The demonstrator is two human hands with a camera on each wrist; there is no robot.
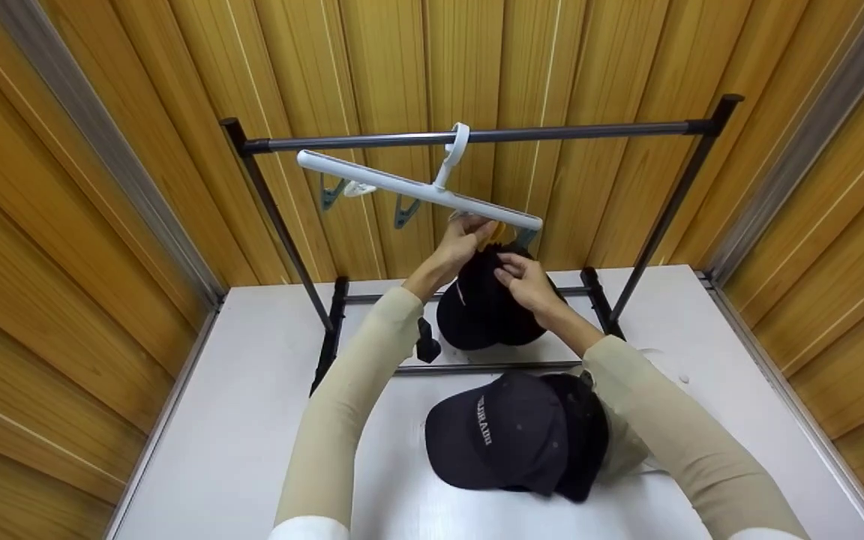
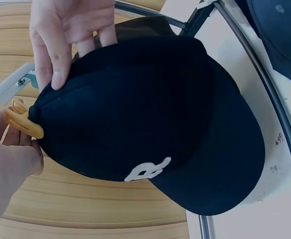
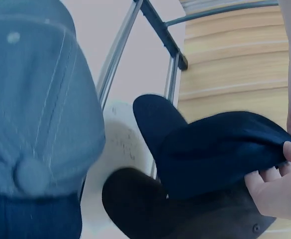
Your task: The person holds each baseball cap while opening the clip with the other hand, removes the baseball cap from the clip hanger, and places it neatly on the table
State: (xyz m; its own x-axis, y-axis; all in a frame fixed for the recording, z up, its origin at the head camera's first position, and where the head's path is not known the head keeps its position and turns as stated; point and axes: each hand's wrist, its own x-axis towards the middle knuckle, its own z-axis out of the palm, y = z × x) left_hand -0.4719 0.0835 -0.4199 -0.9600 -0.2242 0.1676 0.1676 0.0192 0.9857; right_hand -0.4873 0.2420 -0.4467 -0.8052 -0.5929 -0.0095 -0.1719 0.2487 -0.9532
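Observation:
A black baseball cap (image 1: 486, 304) with a white emblem on its front hangs crown-up below a white clip hanger (image 1: 417, 187). My left hand (image 1: 463, 238) pinches a yellow clip (image 2: 25, 122), whose tip lies at the button on top of the cap. My right hand (image 1: 526, 283) pinches the crown fabric close to that button, thumb on one side and fingers on the other, as the right wrist view shows. Behind this cap hangs a second dark cap (image 3: 135, 201), partly covered by the first. Grey-green clips (image 1: 406, 212) dangle from the hanger.
The hanger hooks over the rail (image 1: 574, 133) of a dark metal rack on a white table (image 1: 237, 435). Nearer me lies a pile of caps, a dark lettered cap (image 1: 499, 431) on top. A small black object (image 1: 427, 341) is beside my left sleeve. Wood-patterned walls (image 1: 372, 67) surround the table.

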